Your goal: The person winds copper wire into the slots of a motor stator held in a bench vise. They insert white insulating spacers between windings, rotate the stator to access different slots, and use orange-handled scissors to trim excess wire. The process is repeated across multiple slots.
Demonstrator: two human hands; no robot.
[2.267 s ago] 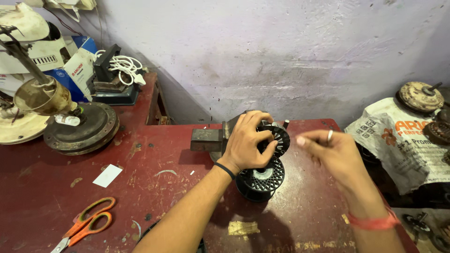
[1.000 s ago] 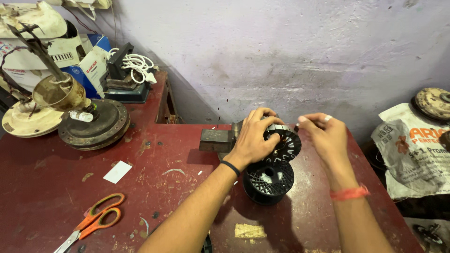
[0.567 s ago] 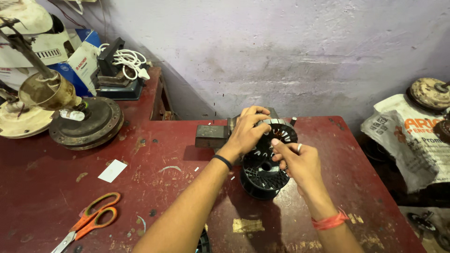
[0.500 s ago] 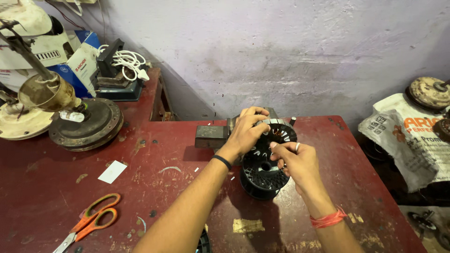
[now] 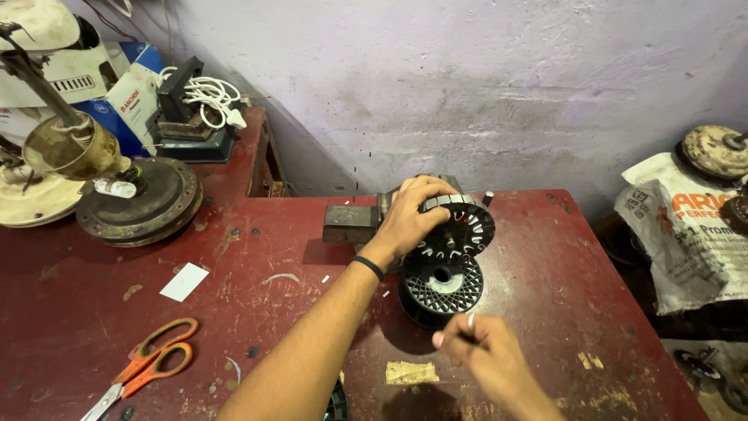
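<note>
My left hand [image 5: 413, 216] grips a round slotted motor core [image 5: 461, 228] with copper winding, held on edge near the back middle of the red table [image 5: 545, 257]. Just below it a black plastic spool [image 5: 442, 289] lies flat on the table. My right hand [image 5: 483, 355] is near the front, below the spool, with fingers pinched together as if on a thin wire too fine to see. A grey metal block [image 5: 351, 222] sits left of the core.
Orange scissors [image 5: 144, 365] lie front left, with a white paper scrap [image 5: 185, 281] above them. Old fan motor parts [image 5: 136, 201] and a box with white cable [image 5: 195, 109] stand at the back left. A printed sack [image 5: 686, 234] with rusty parts is at right.
My right hand has drawn back from the core toward me, down past the spool, fingers pinched. My left hand has stayed on the core.
</note>
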